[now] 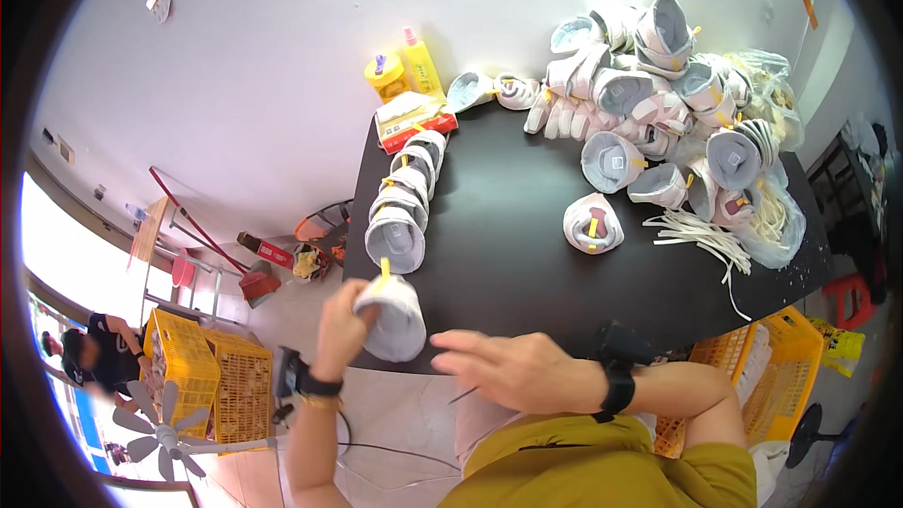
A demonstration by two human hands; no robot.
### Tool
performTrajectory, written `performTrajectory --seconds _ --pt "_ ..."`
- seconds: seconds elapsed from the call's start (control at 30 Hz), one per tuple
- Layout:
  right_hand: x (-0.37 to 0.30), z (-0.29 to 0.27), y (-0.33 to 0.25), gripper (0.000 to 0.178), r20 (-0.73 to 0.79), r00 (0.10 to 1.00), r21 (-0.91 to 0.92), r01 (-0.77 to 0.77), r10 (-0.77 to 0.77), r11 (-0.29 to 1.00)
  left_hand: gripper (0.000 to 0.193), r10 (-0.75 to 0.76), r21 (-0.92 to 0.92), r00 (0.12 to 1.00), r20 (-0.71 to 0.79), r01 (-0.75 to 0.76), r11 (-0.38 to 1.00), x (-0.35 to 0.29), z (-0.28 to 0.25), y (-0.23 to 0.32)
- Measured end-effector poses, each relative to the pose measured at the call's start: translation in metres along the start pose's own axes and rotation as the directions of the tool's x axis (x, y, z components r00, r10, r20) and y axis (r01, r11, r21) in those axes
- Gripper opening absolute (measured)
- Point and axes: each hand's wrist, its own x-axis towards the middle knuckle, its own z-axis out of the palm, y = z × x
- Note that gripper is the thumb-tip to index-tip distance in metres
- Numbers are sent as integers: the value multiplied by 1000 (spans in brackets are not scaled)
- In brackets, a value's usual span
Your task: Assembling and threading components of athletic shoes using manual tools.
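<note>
Head view, right hand [513, 362]: fingers outstretched, nothing seen held.
Left hand [340, 327]: fingers pinch the rim of a white, cup-shaped shoe upper with grey fabric lining [403, 325], at the near-left corner of a smooth black tabletop [499, 216].
Handling: light rim grip advisable; keep yellow fabric loop [385, 267] uncreased.
Row beyond: white, grey-lined uppers [395, 237]; matching their alignment looks sound.

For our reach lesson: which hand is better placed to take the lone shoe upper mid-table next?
Probably the right hand: it looks empty and nearer the lone shoe upper, while the left hand holds another upper.
</note>
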Motion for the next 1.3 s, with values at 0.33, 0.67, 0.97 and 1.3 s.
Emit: performTrajectory --seconds 0.33,0.67,0.97,1.3 --pt "-62 -30 33 20 -28 931 162 -355 364 921 15 181 328 946 -270 -86 941 128 14 -36" --pt "-89 -71 116 29 -168 840 -413 -534 515 737 37 112 394 986 -125 -55 917 112 45 -31" --pt "-94 -88 48 19 141 540 724 -628 830 286 47 269 23 962 44 -270 963 -28 89 75" --pt "-132 -57 35 35 257 673 940 -9 693 -341 37 140 -618 990 18 -99 780 -65 169 116"
